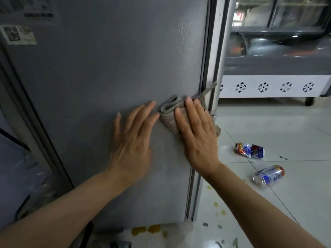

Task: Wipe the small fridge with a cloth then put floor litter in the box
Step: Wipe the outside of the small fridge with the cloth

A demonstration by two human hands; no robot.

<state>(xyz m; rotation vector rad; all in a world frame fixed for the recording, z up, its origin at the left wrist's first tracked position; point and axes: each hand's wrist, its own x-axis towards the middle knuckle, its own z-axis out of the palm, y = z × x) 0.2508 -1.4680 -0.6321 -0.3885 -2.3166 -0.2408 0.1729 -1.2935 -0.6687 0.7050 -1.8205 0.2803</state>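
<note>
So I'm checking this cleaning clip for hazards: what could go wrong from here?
1. The cloth is bunched under the right hand at the fridge edge; a loose end hangs over the door seam and might snag.
2. Two cans lie on the floor nearby, easy to step on.
3. Yellow spots on the floor look wet and could be slippery.

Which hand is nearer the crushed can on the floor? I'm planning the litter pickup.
Right. The right hand presses the cloth at the fridge door's right edge, nearest the crushed can; the left hand lies flat on the door, farther left.
</note>
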